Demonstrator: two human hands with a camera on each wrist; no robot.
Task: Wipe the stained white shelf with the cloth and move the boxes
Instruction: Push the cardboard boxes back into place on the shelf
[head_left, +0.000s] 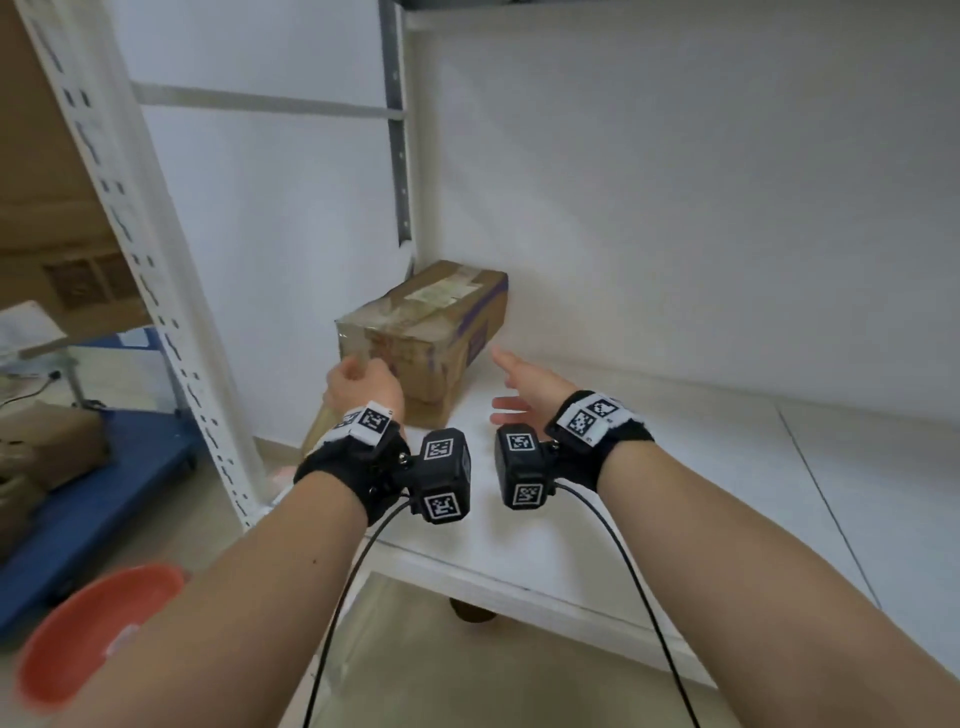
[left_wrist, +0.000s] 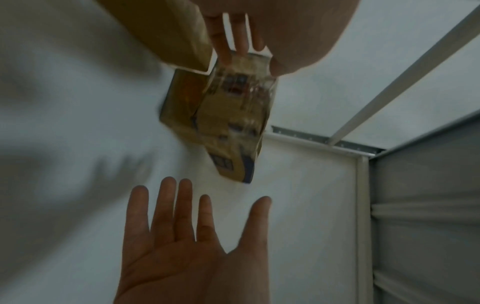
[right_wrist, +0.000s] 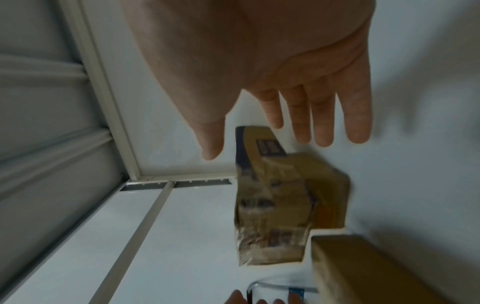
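A taped cardboard box with blue print lies at the back left of the white shelf, on top of another carton. My left hand reaches its near left corner with fairly straight fingers over the taped end; I cannot tell whether they touch it. My right hand hovers open just right of the box, fingers spread and holding nothing. A plain brown box stands by my left wrist, mostly hidden in the head view. No cloth shows.
The shelf's white perforated upright stands left of my left arm. Beyond it is a blue cart with cardboard boxes. An orange-red basin lies low on the floor at the left. The shelf board stretches bare to the right.
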